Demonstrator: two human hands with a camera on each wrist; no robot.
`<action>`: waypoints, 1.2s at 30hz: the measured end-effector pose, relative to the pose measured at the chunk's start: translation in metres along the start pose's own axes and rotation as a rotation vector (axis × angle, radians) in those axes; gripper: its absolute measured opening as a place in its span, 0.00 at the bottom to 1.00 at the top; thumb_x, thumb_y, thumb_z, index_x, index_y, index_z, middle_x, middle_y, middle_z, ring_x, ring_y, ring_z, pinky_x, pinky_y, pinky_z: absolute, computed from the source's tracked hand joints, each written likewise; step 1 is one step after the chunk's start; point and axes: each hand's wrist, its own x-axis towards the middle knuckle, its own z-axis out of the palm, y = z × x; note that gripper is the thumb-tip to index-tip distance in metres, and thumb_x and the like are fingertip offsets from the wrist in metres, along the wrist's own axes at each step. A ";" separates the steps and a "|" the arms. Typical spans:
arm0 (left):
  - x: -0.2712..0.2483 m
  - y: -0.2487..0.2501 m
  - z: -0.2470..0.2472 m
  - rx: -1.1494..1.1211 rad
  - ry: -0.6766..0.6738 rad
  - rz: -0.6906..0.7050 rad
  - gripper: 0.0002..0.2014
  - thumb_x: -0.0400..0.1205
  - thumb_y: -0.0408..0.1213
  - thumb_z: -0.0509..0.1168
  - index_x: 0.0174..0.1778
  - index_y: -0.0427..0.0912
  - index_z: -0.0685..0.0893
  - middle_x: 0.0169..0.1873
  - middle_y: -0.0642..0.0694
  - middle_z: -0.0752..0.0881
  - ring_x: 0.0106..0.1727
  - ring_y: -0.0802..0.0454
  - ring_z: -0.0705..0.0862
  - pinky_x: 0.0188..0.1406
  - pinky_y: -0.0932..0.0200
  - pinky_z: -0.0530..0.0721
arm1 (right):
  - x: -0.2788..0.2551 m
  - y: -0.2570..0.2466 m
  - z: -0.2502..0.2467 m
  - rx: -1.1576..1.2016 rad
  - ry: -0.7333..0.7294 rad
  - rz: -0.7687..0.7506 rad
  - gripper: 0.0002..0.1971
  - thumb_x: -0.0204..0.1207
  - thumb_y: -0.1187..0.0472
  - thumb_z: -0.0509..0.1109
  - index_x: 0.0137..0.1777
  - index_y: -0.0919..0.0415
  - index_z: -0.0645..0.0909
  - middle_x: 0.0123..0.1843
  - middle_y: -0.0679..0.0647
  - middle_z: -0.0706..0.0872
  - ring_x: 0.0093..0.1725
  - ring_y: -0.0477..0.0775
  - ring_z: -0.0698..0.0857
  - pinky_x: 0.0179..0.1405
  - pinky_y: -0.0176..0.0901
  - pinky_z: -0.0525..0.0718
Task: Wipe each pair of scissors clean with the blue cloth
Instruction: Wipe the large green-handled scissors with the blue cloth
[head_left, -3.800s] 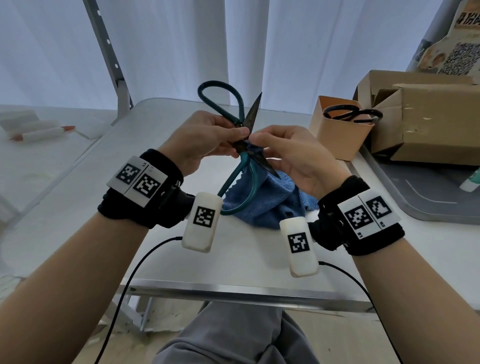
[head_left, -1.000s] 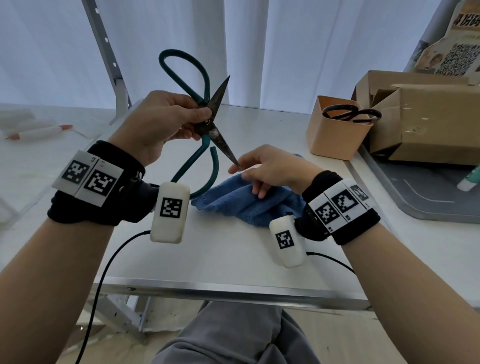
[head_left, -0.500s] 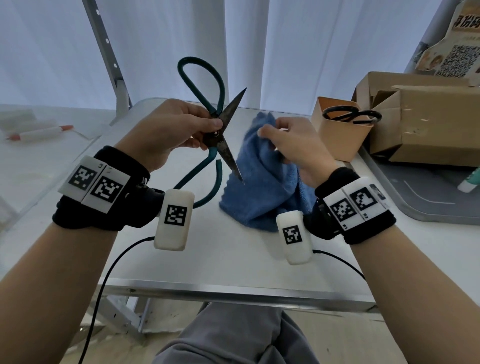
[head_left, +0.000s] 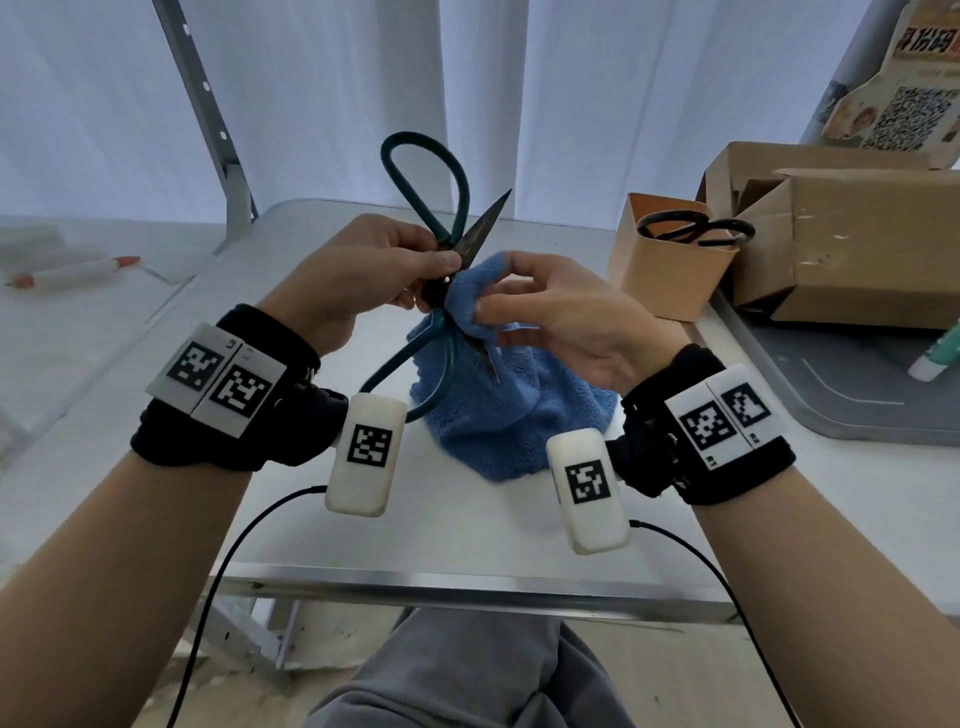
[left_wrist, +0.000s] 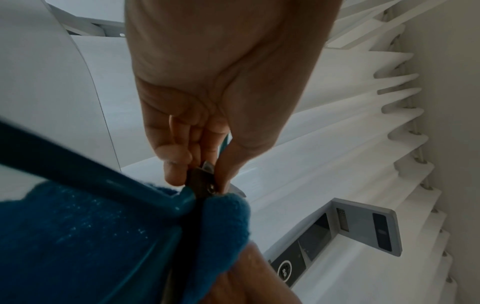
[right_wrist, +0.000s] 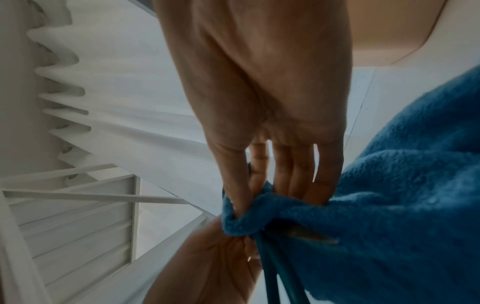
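My left hand (head_left: 400, 270) pinches the teal-handled scissors (head_left: 423, 161) at the pivot and holds them up, blades spread apart. One blade points up and right, the other runs down into the blue cloth (head_left: 514, 410). My right hand (head_left: 524, 301) pinches a fold of that cloth around the lower blade just below the pivot; the rest of the cloth hangs to the table. The left wrist view shows my left hand (left_wrist: 200, 172) on the dark pivot beside the cloth (left_wrist: 223, 218). The right wrist view shows my right hand (right_wrist: 259, 197) gripping the cloth (right_wrist: 389, 216).
A tan paper cup (head_left: 670, 270) at the right holds black-handled scissors (head_left: 696, 228). Cardboard boxes (head_left: 857, 234) stand behind it on a grey tray (head_left: 857, 410). A white marker (head_left: 78, 270) lies on the neighbouring table at left. The table's metal front edge (head_left: 441, 587) runs below my wrists.
My right hand lifted the cloth from the table and has now closed it around the lower blade. My left hand brought the scissors right and slightly down to meet it.
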 end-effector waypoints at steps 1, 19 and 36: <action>0.000 0.000 0.002 -0.005 -0.007 0.000 0.08 0.85 0.38 0.69 0.46 0.38 0.88 0.37 0.42 0.87 0.34 0.57 0.83 0.36 0.68 0.83 | 0.000 0.000 0.002 0.001 0.020 0.004 0.13 0.77 0.72 0.74 0.60 0.72 0.80 0.49 0.61 0.88 0.46 0.53 0.89 0.47 0.43 0.88; 0.014 0.008 0.017 -0.138 0.174 -0.005 0.31 0.68 0.39 0.83 0.61 0.29 0.79 0.45 0.51 0.80 0.40 0.60 0.86 0.30 0.68 0.86 | 0.001 0.007 0.019 -0.090 0.151 -0.006 0.18 0.69 0.72 0.78 0.58 0.73 0.82 0.52 0.75 0.88 0.51 0.68 0.90 0.60 0.60 0.88; 0.021 0.003 0.024 -0.414 0.141 -0.099 0.37 0.76 0.29 0.75 0.77 0.21 0.65 0.32 0.45 0.78 0.36 0.50 0.82 0.35 0.61 0.84 | 0.006 0.008 0.019 -0.328 0.135 -0.014 0.12 0.78 0.61 0.73 0.47 0.74 0.87 0.43 0.63 0.91 0.40 0.52 0.87 0.50 0.49 0.87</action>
